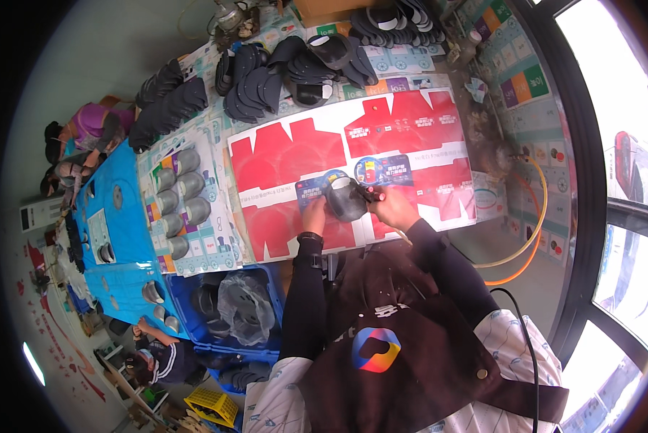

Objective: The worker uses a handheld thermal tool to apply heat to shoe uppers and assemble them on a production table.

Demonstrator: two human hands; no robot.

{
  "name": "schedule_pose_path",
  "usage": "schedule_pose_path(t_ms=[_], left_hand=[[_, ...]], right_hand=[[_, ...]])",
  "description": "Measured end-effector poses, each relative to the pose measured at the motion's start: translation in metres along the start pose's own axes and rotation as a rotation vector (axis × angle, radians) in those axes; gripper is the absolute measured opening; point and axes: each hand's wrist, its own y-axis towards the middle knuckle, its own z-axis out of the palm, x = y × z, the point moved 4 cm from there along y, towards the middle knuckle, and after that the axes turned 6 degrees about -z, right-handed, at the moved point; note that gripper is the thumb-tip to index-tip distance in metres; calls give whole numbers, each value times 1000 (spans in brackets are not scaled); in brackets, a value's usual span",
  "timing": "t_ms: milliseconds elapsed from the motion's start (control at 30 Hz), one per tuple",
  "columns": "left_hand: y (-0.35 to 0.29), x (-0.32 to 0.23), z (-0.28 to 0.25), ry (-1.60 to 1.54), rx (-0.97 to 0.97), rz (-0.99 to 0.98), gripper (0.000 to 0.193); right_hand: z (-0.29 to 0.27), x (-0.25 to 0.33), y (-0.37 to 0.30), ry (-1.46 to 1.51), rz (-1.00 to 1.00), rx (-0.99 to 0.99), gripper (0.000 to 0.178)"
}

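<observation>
In front of me, over a red and white printed sheet (288,151), I hold a dark grey, rounded, cup-shaped piece (347,202) with a pale patch along its upper edge. My left hand (314,216) grips its left side, fingers closed. My right hand (394,209) is closed round a small dark tool (369,193) whose tip meets the right edge of the piece; its exact kind is too small to make out. A pale hose (404,235) shows just below my right hand.
Stacks of dark curved pieces (252,97) line the table's far side. Grey caps (190,184) lie in rows to the left, beside a blue-covered table (133,249). A blue crate (187,303) stands below. Co-workers (169,361) sit left. Yellow and orange hoses (533,238) hang at right.
</observation>
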Motion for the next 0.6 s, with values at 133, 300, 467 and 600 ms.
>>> schedule_pose_path(t_ms=[133, 300, 467, 600], left_hand=[[1, 3, -4, 21, -28, 12, 48], [-2, -5, -4, 40, -29, 22, 47], [-11, -15, 1, -106, -17, -120, 50], [-14, -17, -13, -111, -17, -159, 54]], right_hand=[[-2, 3, 5, 64, -29, -93, 30], [-4, -7, 10, -30, -35, 22, 33], [-8, -10, 14, 19, 87, 17, 32], [-9, -5, 10, 58, -132, 83, 25]])
